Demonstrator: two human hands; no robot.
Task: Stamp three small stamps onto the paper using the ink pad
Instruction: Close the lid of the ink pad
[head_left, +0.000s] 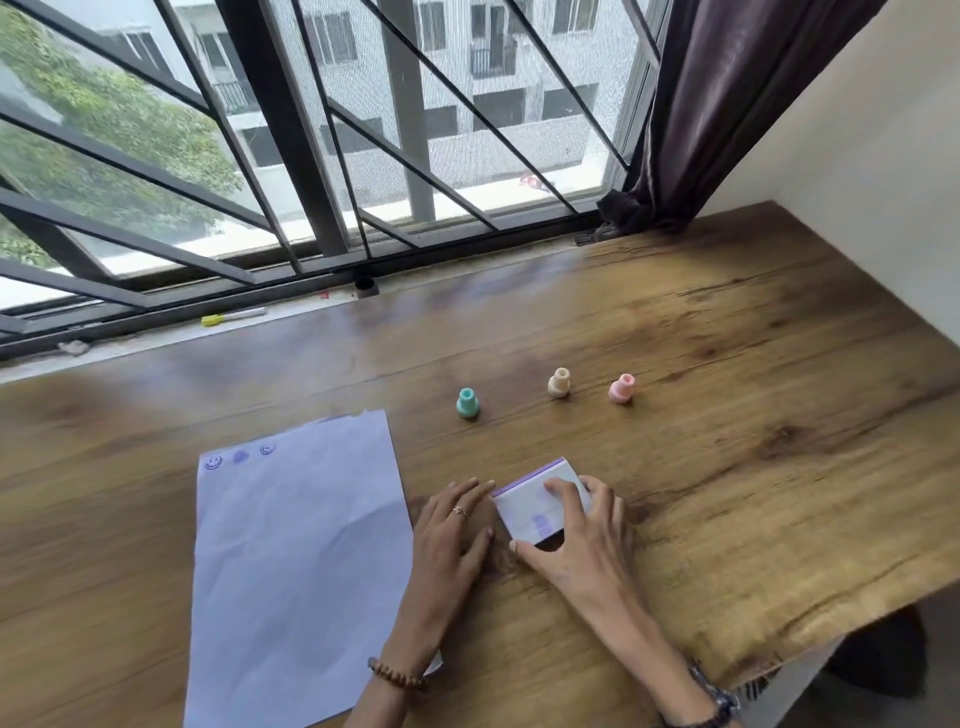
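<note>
- Judging by the sheet, the stamping looks done: three purple marks (240, 456) sit in a row at the upper left corner of the paper (296, 561), two smiley faces with a solid blot between them; the step in hand appears to be closing or putting away the ink pad
- Resting on the ink pad (540, 504), lower centre of the frame, is the right hand (576, 535); its fingers (563, 491) spread over the white lid, thumb against the near corner; the hand presses or steadies rather than lifts, and the pad lies flat on the wooden table (727, 415)
- Lying flat just left of the pad is the left hand (452, 535), fingers loosely extended, fingertips touching or nearly touching the pad's left edge; it holds nothing; a ring shows on one finger, a bead bracelet at the wrist, which overlaps the paper's right edge
- Whether the lid is fully shut I cannot tell; a purple strip shows along its far edge, and a dark gap at the near corner
- Standing upright in a row above the pad, centre right of the frame, well apart from both hands: the teal stamp (467, 404), the cream stamp (559, 383), the pink stamp (622, 388)
- Next move, as I judge it: press the lid down evenly and release; care is needed to keep inky fingers off the paper
</note>
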